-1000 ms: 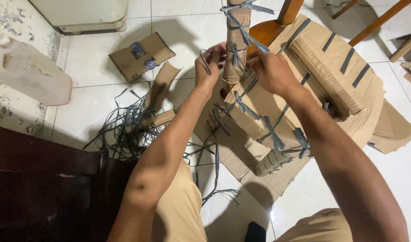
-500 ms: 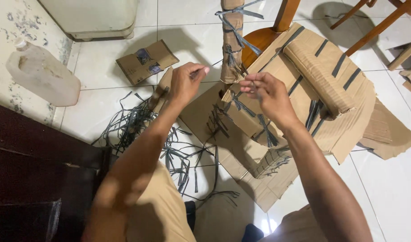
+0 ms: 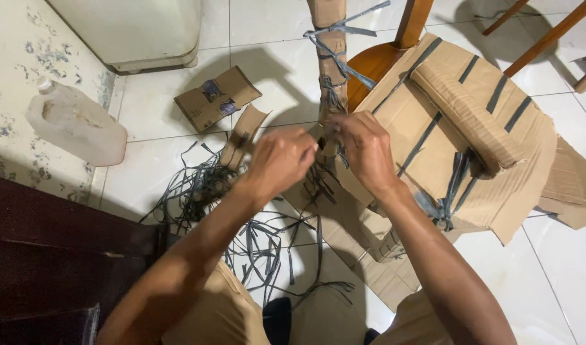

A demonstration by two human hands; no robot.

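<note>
A wooden chair leg wrapped in brown cardboard (image 3: 329,45) and tied with dark grey plastic strips stands upright at top centre. My left hand (image 3: 279,160) and my right hand (image 3: 363,148) meet at the lower part of that leg, fingers pinched on a grey strip (image 3: 323,142) knotted around the cardboard. Another grey strip (image 3: 341,30) is tied higher up the leg with loose ends sticking out. The fingertips hide the knot itself.
A heap of cut grey strips (image 3: 203,185) lies on the white tile floor at left. Cardboard pieces (image 3: 215,97) lie nearby. The chair seat wrapped in cardboard (image 3: 472,128) fills the right. A translucent plastic jug (image 3: 76,128) lies at far left, dark furniture (image 3: 44,255) at bottom left.
My left hand came in from the left and joined my right hand at the wrapped leg. The camera view tilted down a little.
</note>
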